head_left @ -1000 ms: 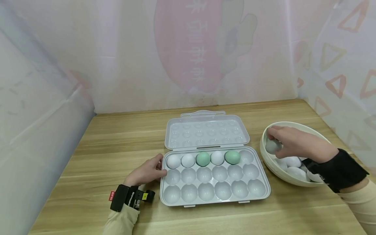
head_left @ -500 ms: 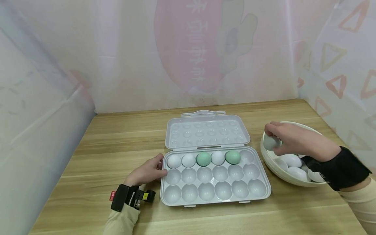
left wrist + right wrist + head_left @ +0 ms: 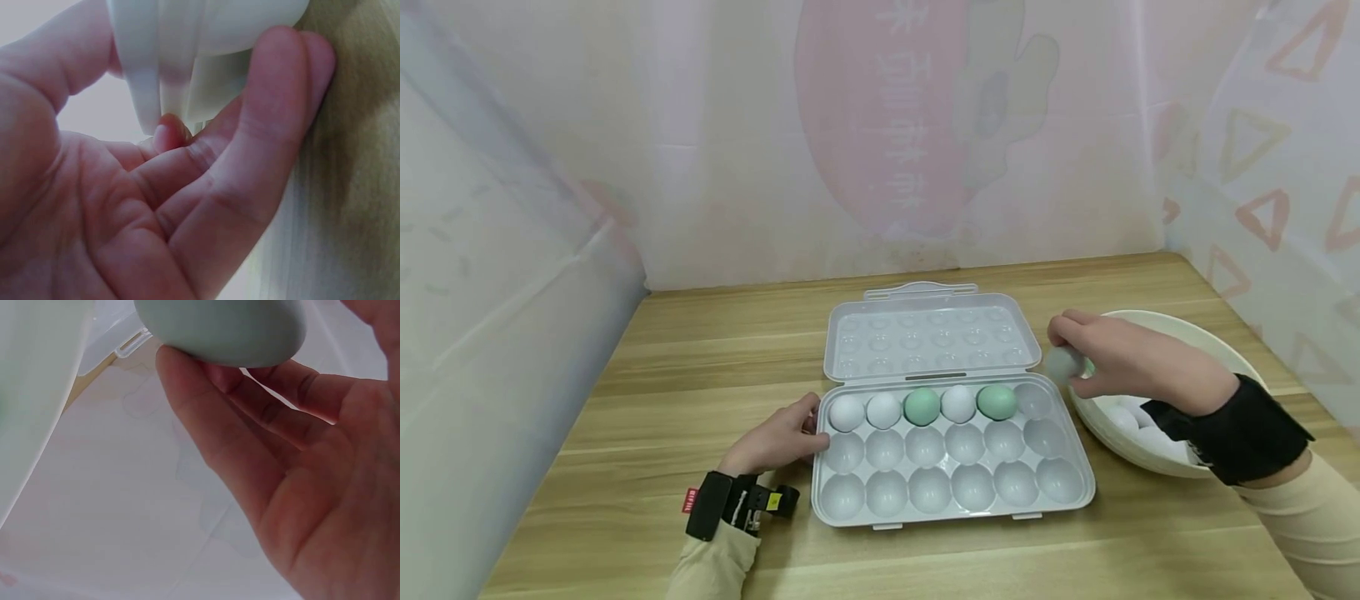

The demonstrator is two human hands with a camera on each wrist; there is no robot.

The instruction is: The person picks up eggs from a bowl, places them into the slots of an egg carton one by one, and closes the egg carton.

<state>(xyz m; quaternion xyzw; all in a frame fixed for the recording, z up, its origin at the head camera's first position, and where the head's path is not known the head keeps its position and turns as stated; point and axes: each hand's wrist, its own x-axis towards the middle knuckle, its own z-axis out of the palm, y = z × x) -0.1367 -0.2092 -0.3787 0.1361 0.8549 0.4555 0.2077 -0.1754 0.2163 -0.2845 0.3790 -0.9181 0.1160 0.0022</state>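
My right hand (image 3: 1123, 358) pinches a pale green egg (image 3: 1063, 364) between thumb and fingers. It is over the left rim of the bowl, close to the tray's back right corner. In the right wrist view the egg (image 3: 222, 331) sits at the fingertips. My left hand (image 3: 775, 435) grips the left edge of a white plastic egg tray (image 3: 955, 518), thumb on the rim and fingers at its side. The tray's back row holds three white eggs and two green eggs (image 3: 997, 402), the right one next to the corner cup. Its clear lid (image 3: 932, 337) lies folded back behind it.
A cream bowl (image 3: 1187, 325) with several white eggs (image 3: 1157, 442) stands to the tray's right, partly hidden under my right hand and wrist strap. The wooden table (image 3: 715, 350) is bounded by printed curtains at the back and both sides.
My right hand has moved left with the green egg, from inside the bowl to over its left rim near the tray. The left hand stays on the tray's edge.
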